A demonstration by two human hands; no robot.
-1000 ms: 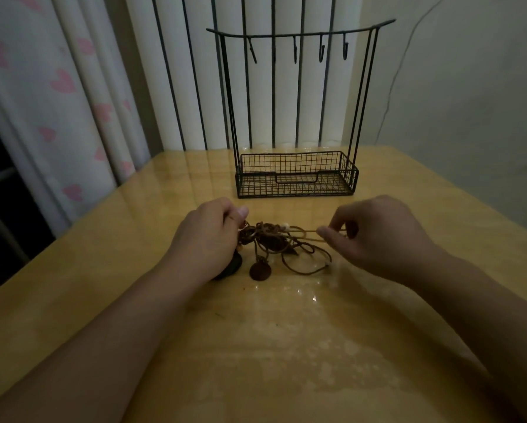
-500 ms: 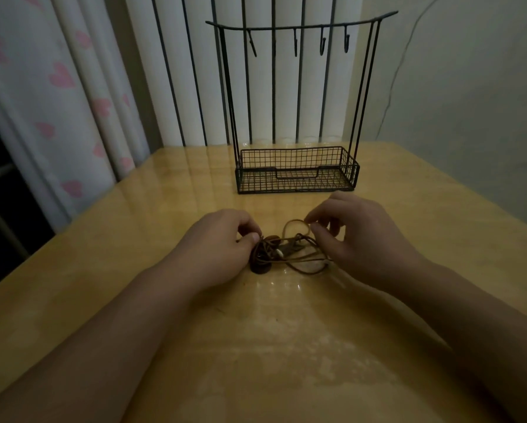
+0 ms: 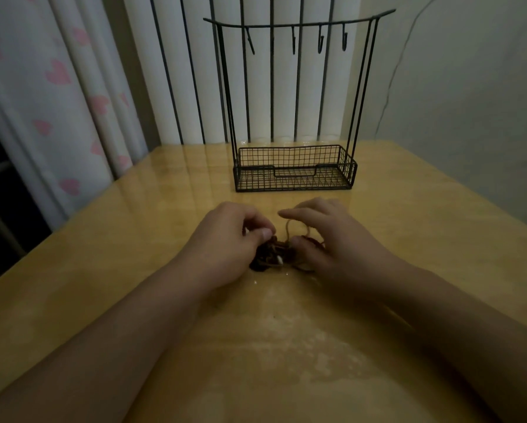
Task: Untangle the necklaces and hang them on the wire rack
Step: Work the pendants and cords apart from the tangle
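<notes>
Two bare forearms reach in from the near edge of the glossy yellow table [image 3: 109, 270] and meet over one small dark bundle, the tangled necklaces [image 3: 276, 254], which lie on the tabletop between the hands, well short of the rack. The left hand [image 3: 225, 239] has its fingers curled, thumb and forefinger pinching the left side of the knot. The right hand [image 3: 335, 239] looks to have its thumb pressed on the bundle's right side while a pale cord loop [image 3: 297, 228] stands up beneath its outstretched forefinger; whether the other fingers grip any cord I cannot tell, for the light is dim and the palm hides them. The worry here, to my mind, is the pull: if both hands draw apart while the cords are knotted together, the knot is likely to cinch tighter, not come free, and a thin cord or clasp might give. A small white bead [image 3: 279, 259] at the front of the heap could catch a strand, and on so slick a surface anything that slips off might skid away. Farther on stands the wire rack [image 3: 292, 166], its basket bare and its hooks [image 3: 320, 44] holding nothing, so every necklace remains to be hung. The rack looks tall and light; a careless tug while hanging might tip it.
</notes>
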